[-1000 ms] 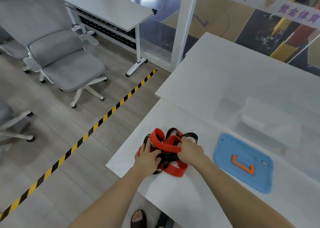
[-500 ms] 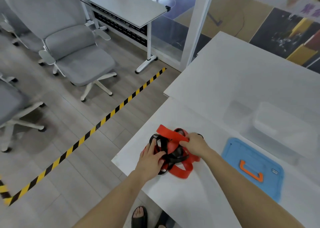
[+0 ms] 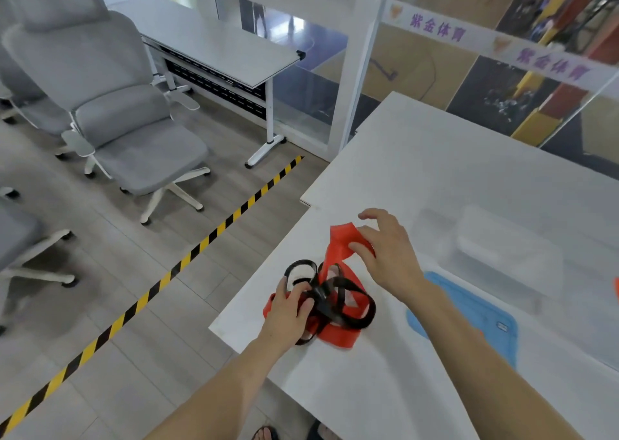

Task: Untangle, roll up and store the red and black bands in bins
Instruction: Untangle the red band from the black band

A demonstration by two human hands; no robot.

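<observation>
Low in the middle of the frame, the red band (image 3: 338, 334) and black band (image 3: 335, 300) lie tangled on the white table (image 3: 385, 389); the left hand (image 3: 288, 309) presses on the knot's left side, fingers curled into the black loops; the right hand (image 3: 388, 252), above and to the right, pinches a lifted end of the red band; a blue lid (image 3: 469, 315) lies right of the tangle.

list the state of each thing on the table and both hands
red band: tangled with the black one, one end lifted
black band: tangled, lying on the table
right hand: pinching the red band's raised end
left hand: pressing the tangle down
blue lid: flat on the table
clear bin: open, looks empty
</observation>
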